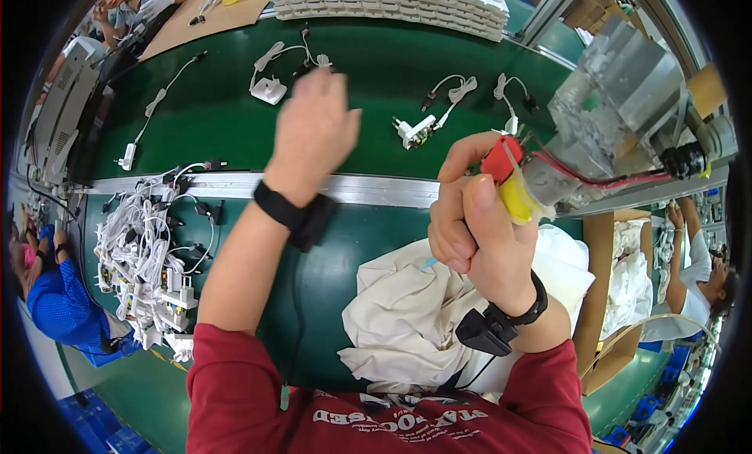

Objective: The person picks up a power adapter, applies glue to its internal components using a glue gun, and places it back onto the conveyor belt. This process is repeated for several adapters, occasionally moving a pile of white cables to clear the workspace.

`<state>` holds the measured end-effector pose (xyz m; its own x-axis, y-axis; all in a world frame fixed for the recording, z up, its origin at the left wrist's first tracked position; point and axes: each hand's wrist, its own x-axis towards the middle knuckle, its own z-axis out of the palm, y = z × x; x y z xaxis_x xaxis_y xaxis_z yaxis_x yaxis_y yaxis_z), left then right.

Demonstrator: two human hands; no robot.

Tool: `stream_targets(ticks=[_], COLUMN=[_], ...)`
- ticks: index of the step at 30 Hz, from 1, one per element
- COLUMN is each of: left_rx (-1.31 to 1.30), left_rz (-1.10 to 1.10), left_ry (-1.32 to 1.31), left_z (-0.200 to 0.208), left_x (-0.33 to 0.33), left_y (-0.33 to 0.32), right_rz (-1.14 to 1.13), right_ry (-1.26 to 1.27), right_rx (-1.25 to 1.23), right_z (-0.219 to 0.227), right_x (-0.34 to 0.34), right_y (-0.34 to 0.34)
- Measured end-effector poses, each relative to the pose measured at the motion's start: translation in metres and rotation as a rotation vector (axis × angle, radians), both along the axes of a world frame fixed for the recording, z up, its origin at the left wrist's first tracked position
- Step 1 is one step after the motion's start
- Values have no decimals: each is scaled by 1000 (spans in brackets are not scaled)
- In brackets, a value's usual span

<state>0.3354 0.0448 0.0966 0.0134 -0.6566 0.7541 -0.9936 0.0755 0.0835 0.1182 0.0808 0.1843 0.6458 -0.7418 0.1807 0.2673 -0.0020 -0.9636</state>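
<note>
There's a gap for a hand over the green belt [211, 129] between the leftmost adapter [127, 157] and the wider white plug [268, 91], while heaped adapters [149, 274] block the near left and a grey fixture [630, 66] the right.

Adapter pile [149, 258] left on the table [323, 340], cloth [403, 305] right of it. Behind the rail [384, 191], adapters [269, 91] on the belt [207, 113].
</note>
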Motion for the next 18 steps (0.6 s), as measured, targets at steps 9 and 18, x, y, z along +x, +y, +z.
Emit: stream_targets(ticks=[9,18], left_rx=[614,818], left_rz=[101,-419], left_ry=[362,1927], left_z=[-7,-10], left_x=[17,-55], left_y=[40,103], right_rz=[-25,-76], right_ry=[-17,-100], right_rx=[-9,130], right_z=[1,0], right_x=[2,-2], right_y=[-2,-8])
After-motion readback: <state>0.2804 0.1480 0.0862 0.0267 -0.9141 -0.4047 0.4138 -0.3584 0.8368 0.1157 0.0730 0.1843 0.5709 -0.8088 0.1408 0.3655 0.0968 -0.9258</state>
